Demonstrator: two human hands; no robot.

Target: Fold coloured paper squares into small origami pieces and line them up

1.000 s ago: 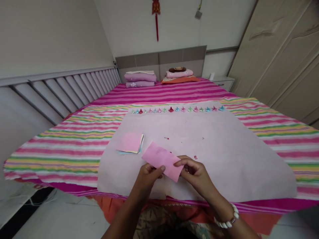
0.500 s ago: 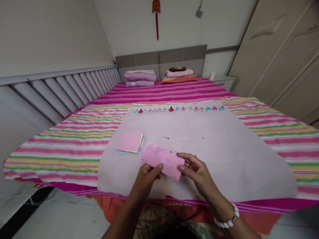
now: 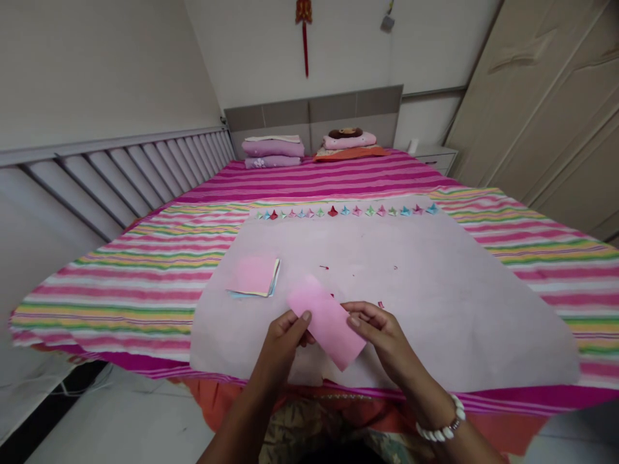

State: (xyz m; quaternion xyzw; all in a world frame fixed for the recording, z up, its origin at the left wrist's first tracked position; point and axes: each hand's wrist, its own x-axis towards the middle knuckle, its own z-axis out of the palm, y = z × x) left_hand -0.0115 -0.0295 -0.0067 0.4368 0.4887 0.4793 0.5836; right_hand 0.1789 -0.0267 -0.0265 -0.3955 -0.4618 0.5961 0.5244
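Note:
A pink sheet of paper (image 3: pixel 331 325), now a long rectangle, is tilted between my two hands above the pale mat. My left hand (image 3: pixel 287 332) pinches its left edge, thumb on top and fingers beneath. On the right edge, my right hand (image 3: pixel 374 322) grips it between thumb and fingers; a bead bracelet circles that wrist. To the left lies a stack of coloured paper squares (image 3: pixel 254 275), pink on top with yellow and blue edges showing. Small dark red bits, one like a pin (image 3: pixel 324 267), lie beyond the paper.
Along the far edge of the pale mat (image 3: pixel 459 309) runs a row of small folded paper pieces (image 3: pixel 333 211) in several colours. The mat lies on a striped bed sheet (image 3: pixel 145 264). Folded bedding (image 3: pixel 273 151) is stacked by the headboard (image 3: pixel 355 116). A slatted rail (image 3: pixel 159 154) stands left.
The pink paper has turned clockwise, its lower right end now nearer me. A red bit by my right hand shows more fully. Both hands keep their hold.

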